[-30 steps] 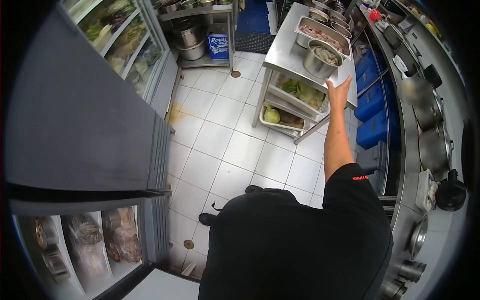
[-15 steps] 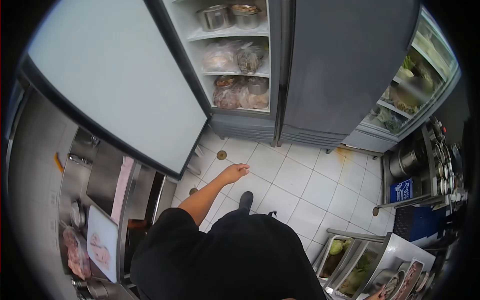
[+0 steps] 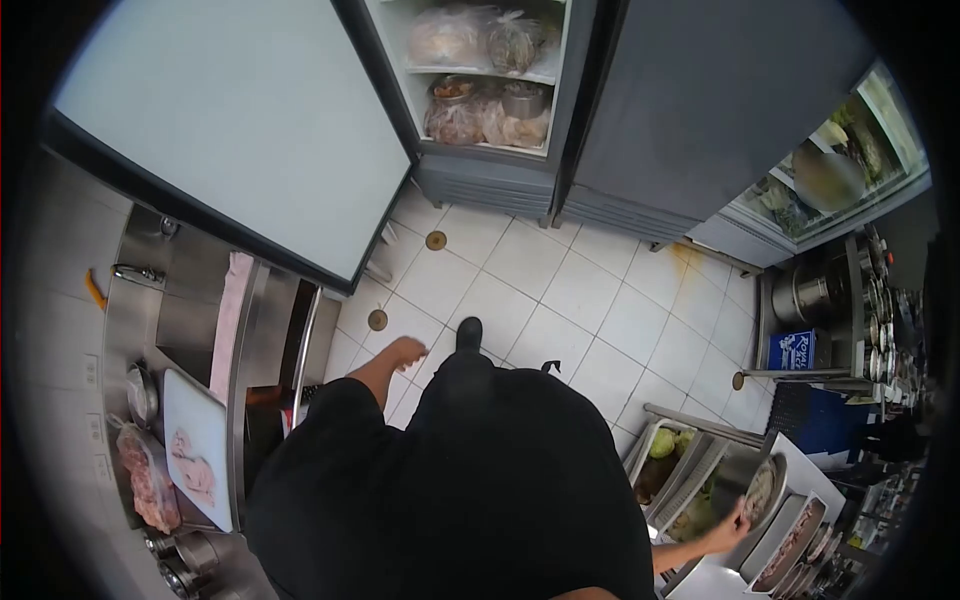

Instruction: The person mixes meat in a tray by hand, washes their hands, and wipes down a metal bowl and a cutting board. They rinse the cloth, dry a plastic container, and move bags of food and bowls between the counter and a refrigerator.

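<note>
My right hand (image 3: 733,530) grips the rim of a round metal bowl (image 3: 778,485) at the lower right. Pale food (image 3: 762,492) that I cannot make out lies in the bowl. Beneath and beside it is a white countertop (image 3: 712,577). My left hand (image 3: 404,353) hangs over the tiled floor with nothing in it, its fingers loosely bent and apart. Closest to that hand is the open fridge door (image 3: 250,130). Inside the open fridge, plastic bags of food (image 3: 450,38) and a small metal pot (image 3: 523,98) sit on the shelves.
Left is a steel counter with a white cutting board (image 3: 195,450) bearing raw meat, and a bag of meat (image 3: 148,478). A closed grey fridge door (image 3: 690,120) and a glass-front fridge (image 3: 850,150) stand ahead. Trays of vegetables (image 3: 665,455) and a long food tray (image 3: 790,545) are at right.
My left hand has drawn back from the open fridge toward my body. My right hand has come further into view with the bowl, which is now raised and tilted. The view has shifted downward.
</note>
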The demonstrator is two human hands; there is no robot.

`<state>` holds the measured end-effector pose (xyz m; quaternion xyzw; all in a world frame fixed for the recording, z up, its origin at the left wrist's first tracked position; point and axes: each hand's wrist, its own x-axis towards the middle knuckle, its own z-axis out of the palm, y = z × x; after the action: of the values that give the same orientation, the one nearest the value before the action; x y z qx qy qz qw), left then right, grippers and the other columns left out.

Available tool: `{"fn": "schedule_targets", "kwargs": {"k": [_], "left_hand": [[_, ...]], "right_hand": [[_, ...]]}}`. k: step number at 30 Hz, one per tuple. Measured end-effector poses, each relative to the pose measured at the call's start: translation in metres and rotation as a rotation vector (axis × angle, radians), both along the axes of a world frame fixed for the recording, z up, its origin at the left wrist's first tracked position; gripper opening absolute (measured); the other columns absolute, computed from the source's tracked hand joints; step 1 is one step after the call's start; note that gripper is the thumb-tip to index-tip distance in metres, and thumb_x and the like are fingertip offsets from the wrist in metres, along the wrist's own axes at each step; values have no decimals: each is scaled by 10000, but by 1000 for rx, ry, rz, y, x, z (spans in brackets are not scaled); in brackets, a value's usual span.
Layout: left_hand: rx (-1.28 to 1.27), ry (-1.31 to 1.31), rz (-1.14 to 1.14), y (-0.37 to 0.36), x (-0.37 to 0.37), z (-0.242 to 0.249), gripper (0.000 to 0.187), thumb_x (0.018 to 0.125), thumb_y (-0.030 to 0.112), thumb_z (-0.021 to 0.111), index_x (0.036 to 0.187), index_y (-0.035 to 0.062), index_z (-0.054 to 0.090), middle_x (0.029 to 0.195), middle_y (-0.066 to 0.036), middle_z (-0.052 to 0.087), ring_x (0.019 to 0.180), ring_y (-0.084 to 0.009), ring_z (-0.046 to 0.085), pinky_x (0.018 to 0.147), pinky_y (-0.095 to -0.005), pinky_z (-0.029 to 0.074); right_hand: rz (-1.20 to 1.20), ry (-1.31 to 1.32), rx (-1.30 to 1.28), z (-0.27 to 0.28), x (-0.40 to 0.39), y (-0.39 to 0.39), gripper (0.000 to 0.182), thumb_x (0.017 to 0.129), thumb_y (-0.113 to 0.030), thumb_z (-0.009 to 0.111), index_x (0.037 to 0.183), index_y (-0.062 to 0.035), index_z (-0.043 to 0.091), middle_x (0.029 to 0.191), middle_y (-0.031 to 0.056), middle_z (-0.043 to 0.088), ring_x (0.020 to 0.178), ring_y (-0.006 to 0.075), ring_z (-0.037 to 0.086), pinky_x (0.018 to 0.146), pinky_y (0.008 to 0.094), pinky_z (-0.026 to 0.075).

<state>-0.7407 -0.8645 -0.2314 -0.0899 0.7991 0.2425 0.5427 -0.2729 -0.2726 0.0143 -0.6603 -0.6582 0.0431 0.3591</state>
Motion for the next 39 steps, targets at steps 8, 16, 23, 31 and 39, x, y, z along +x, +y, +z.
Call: {"fn": "schedule_targets", "kwargs": {"k": [8, 16, 23, 31, 39], "left_hand": [[452, 401, 135, 46, -81, 52, 472, 828, 340, 666, 1199, 52, 621, 815, -43, 626, 700, -129, 556, 571, -313, 470], [446, 107, 424, -8, -171, 75, 384, 883, 338, 605, 1217, 148, 589, 942, -7, 635, 751, -110, 561, 627, -267, 471], [510, 160, 454, 24, -304, 87, 351, 926, 342, 549, 1213, 142, 572, 1009, -37, 627, 835, -146, 587, 715, -298, 501], [732, 338, 830, 95, -482, 73, 493, 917, 375, 599, 1297, 89, 470, 1044, -87, 609, 837, -211, 633, 704, -353, 543], [849, 446, 1243, 154, -648, 29, 491, 939, 209, 567, 1331, 14, 345, 1096, -182, 548, 845, -304, 663, 686, -389, 603]], "right_hand": [[555, 450, -235, -6, -223, -75, 296, 791, -245, 784, 767, -75, 543, 763, -4, 542, 694, 81, 494, 542, 217, 432], [898, 342, -292, -14, -443, -154, 292, 690, -144, 811, 776, -19, 562, 811, 44, 554, 824, 176, 512, 829, 286, 412], [1126, 287, -355, -16, -580, -210, 292, 684, -118, 835, 787, -15, 582, 841, 56, 582, 774, 160, 558, 656, 290, 485], [1298, 289, -584, -70, -698, -213, 324, 633, -66, 855, 779, -24, 569, 914, 69, 623, 814, 183, 630, 704, 316, 543], [1463, 184, -609, -101, -767, -196, 338, 613, 2, 843, 800, -9, 561, 964, 36, 578, 829, 133, 618, 731, 281, 541]]}}
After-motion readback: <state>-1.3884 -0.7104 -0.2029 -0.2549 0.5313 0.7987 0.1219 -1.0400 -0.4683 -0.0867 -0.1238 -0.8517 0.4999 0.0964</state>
